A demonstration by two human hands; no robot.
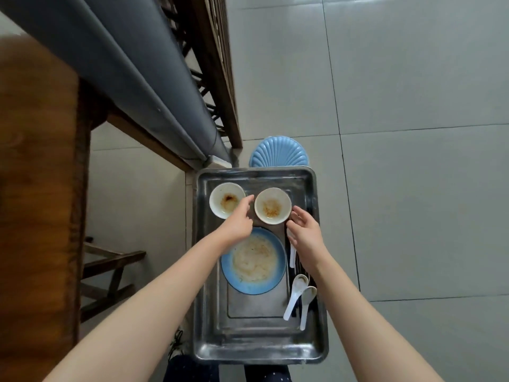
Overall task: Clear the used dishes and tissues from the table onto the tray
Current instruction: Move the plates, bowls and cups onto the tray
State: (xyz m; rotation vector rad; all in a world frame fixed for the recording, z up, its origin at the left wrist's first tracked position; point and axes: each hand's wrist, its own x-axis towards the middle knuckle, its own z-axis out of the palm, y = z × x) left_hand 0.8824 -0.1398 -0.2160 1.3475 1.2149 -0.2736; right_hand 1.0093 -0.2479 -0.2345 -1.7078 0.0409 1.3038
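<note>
While hovering either side of right bowl [272,205], in tray [261,351] with left bowl [226,200], blue plate [253,261] and spoons [296,295]: left hand [237,224], right hand [304,235] loose-fingered, grasping nothing. Probably placing step ending; next, reaching to table [35,188] for any tissues.

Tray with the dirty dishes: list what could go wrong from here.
1. The tray looks much wider than the blue stool showing past its far edge. Its support is mostly hidden, so uneven loading might tip it.
2. The left hand hovers between the left bowl and right bowl, and the right hand is close beside the latter. A bump could slop their brown residue.
3. The spoons lie loose by the right rim and might slide off.
</note>
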